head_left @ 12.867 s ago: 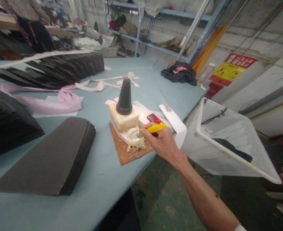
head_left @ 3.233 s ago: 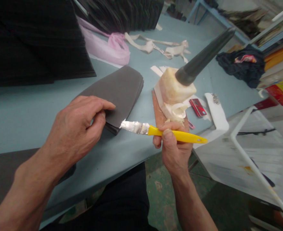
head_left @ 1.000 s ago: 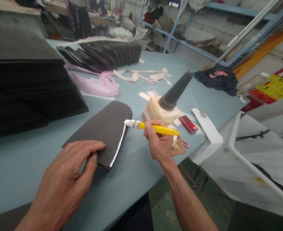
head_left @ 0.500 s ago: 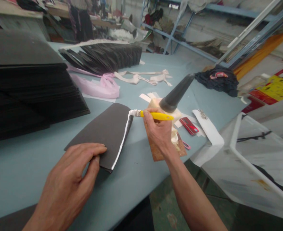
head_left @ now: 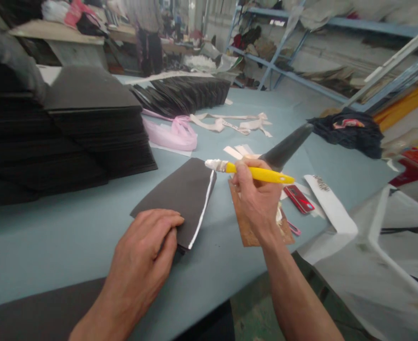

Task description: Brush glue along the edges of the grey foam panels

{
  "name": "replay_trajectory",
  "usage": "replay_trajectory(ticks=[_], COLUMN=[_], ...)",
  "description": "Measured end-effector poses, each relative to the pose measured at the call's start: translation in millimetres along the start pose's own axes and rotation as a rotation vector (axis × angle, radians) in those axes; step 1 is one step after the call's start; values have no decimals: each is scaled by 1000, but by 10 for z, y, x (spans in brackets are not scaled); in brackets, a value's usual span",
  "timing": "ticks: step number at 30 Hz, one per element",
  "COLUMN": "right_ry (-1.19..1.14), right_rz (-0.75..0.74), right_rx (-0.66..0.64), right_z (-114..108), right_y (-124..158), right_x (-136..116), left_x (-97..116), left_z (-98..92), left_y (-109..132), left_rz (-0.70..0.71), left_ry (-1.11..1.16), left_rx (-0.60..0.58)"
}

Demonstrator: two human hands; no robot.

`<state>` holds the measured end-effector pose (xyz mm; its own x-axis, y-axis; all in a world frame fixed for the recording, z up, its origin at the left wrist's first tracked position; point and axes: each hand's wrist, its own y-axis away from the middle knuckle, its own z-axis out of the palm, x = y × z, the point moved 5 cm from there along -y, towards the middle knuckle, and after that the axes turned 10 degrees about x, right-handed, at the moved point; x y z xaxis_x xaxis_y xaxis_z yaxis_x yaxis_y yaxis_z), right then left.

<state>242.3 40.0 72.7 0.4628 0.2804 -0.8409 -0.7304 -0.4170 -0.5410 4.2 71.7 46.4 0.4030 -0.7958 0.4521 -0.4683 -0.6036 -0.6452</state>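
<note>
Brush (head_left: 268, 174) moved cornerward, right hand (head_left: 260, 203) gripping it, left hand (head_left: 147, 244) half-open, grey sheet (head_left: 182, 192) edged white

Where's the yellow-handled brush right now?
In the head view, just right of centre: the right hand holds the brush, its white tip by the far right corner of the dark sheets.

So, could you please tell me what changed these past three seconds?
The right hand has moved the yellow-handled brush from the near to the far right corner of the dark grey tapered sheet; a white line now joins them. The left hand stays on the sheet.
</note>
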Motion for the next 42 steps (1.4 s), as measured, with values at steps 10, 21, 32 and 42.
replay_trajectory(ticks=[10, 21, 32, 42], right_ry=[-132, -52, -15, 11], right_rz=[155, 196, 92, 48], right_rx=[-248, -374, -442, -523], right_z=[471, 748, 760, 775], right_y=[433, 600, 658, 673], right_x=[-339, -373, -482, -522], left_x=[112, 189, 188, 216], left_z=[66, 171, 189, 172], left_y=[70, 70, 82, 68], left_rz=[-76, -193, -167, -180], left_ry=[14, 27, -28, -23], left_rx=[24, -13, 42, 22])
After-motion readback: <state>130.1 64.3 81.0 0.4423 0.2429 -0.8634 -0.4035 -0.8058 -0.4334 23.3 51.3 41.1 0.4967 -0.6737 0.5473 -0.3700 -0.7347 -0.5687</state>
